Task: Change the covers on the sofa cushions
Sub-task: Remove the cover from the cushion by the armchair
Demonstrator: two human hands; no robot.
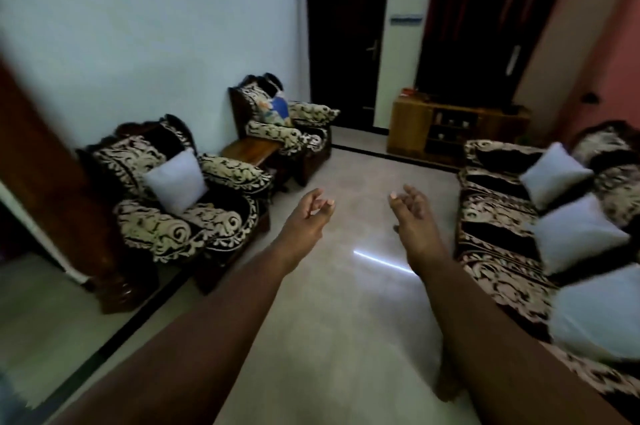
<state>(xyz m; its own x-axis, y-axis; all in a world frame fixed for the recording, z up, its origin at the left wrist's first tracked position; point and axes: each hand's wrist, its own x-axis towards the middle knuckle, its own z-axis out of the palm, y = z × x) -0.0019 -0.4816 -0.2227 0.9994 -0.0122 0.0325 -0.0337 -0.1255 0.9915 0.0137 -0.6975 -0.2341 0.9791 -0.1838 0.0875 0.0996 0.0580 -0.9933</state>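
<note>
Living room seen from head height. A pale polished floor (346, 286) fills the centre and carries a bright streak of reflected light. At 9 o'clock stands a patterned armchair (180, 217) with a plain pale cushion (175, 180) leaning upright on its seat; at 11 o'clock a second armchair (287, 127) holds a blue printed cushion (278, 111), and a small wooden side table (251, 149) stands between the two chairs. At 3 o'clock a sofa (498, 217) in the same pattern bears three plain pale cushions (575, 232) in a row along its back. At 1 o'clock a low wooden cabinet (450, 127) sits below dark doors; framed pictures hang at 11 o'clock on a light wall. Both forearms reach forward over the floor. Left hand (306, 217) and right hand (412, 213): palms turned inward, fingers loosely curled, holding nothing. Every cushion lies well apart from both hands, the sofa row nearest the right hand.
</note>
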